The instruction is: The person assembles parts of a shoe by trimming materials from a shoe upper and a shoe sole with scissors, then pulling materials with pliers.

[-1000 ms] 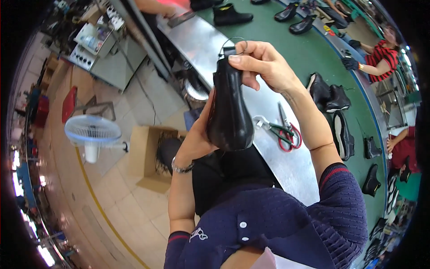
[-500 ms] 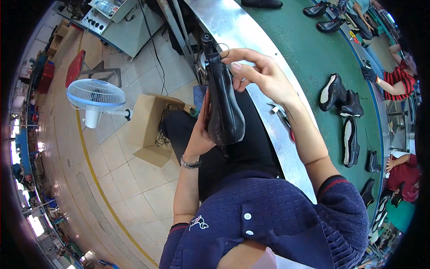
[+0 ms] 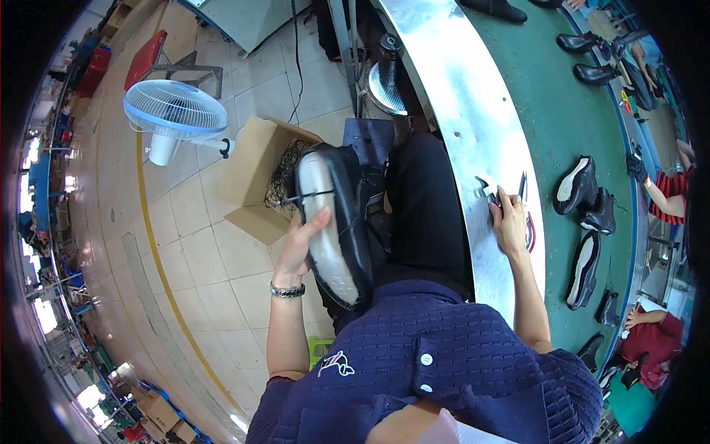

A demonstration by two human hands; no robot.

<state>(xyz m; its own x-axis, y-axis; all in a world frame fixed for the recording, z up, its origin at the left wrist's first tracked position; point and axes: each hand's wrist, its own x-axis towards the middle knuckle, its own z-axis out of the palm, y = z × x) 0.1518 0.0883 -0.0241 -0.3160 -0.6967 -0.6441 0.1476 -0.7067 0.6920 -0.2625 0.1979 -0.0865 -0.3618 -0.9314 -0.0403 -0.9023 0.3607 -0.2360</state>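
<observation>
A black shoe point(image 3: 349, 214) with a pale, unfinished underside is tilted over my lap, its underside facing up and to the left. My left hand point(image 3: 302, 240) grips its left edge, thumb pressed on the pale underside. A thin dark strip point(image 3: 316, 195) crosses that underside and sticks out to the left. To the right, my right hand point(image 3: 510, 226) rests on the metal bench top point(image 3: 460, 111), fingers closed around a metal-headed hand tool point(image 3: 484, 183); the fingers hide most of it. Red handles point(image 3: 531, 233) of another tool lie beside that hand.
A cardboard box point(image 3: 248, 181) with tangled dark strands stands on the floor left of my legs, near a fan point(image 3: 174, 111). A post point(image 3: 389, 59) rises ahead of my knees. Beyond the bench, a green surface point(image 3: 543, 140) carries several black shoes point(image 3: 577, 185); other people work there.
The shoe has come down and left toward my lap, its pale underside turned into view. My right hand has left the shoe and moved down onto the bench tool.
</observation>
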